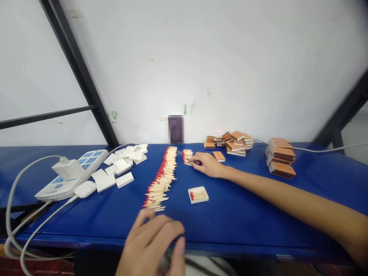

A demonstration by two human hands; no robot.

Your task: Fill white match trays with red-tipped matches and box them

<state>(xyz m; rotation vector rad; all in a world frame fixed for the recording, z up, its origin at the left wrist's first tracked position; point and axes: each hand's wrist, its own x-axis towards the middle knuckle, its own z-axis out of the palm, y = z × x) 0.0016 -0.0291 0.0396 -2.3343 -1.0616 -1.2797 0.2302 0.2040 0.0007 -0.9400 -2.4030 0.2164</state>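
Hands, two; match rows, two: one long row (163,176) on blue table (244,214), left of centre, running from near side toward wall; one short row (186,155) just right of its far end. Open tray of matches (201,200), one, nearer, right of long row. Lone orange box (219,156), one; orange heap (237,145), one; orange stack (281,168), one. Red heads to left in both rows and tray; sticks' long axis roughly left-right. Right hand (209,164) at short row, thumb and finger close together; cannot tell whether clamped on a match. Left hand (155,237) cut off below, fingers curled; cannot tell whether gripping anything. White pieces (123,166) overlapped, matches crowded: uncountable. Dark panel (176,130) pixelated.
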